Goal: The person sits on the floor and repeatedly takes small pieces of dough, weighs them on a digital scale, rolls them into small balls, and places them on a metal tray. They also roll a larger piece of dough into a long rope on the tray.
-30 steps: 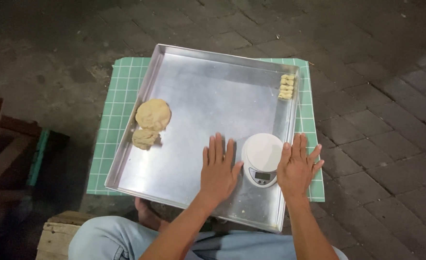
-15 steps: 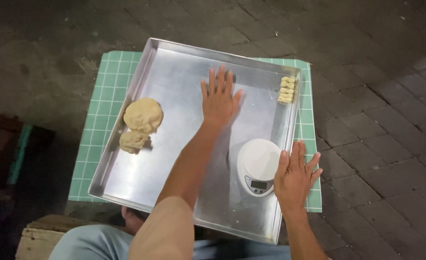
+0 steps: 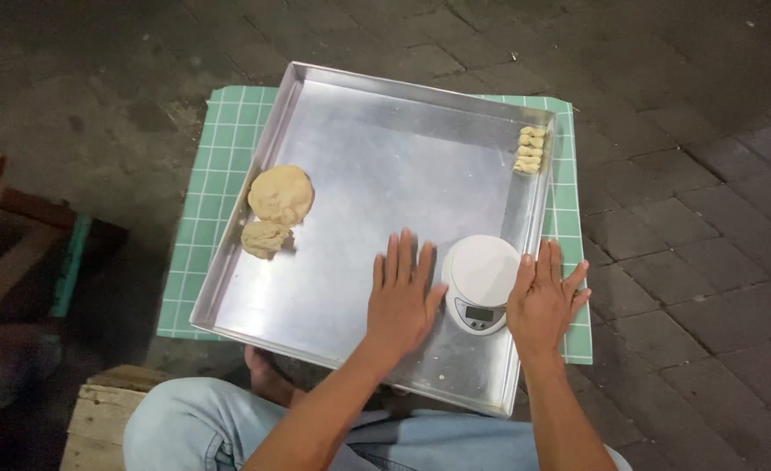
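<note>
We are flanking the round white plastic scale (image 3: 479, 277) near the metal tray's (image 3: 350, 105) right edge.
Left hand (image 3: 400, 301), right hand (image 3: 542, 303) lying flat, fingers spread, gripping nothing; the scale looks light, rigid, best taken by its sides.

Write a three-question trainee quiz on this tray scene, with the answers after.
1. True or false: the left hand lies flat, palm down, on the metal tray.
2. What sits between the two hands? A) a lump of dough B) a white kitchen scale C) a knife
3. Fill in: the two dough lumps lie near the tray's ____ edge.

Key
1. True.
2. B: the white kitchen scale sits between the left hand and the right hand.
3. Left. A small row of shaped dough pieces lies in the far right corner.
</note>
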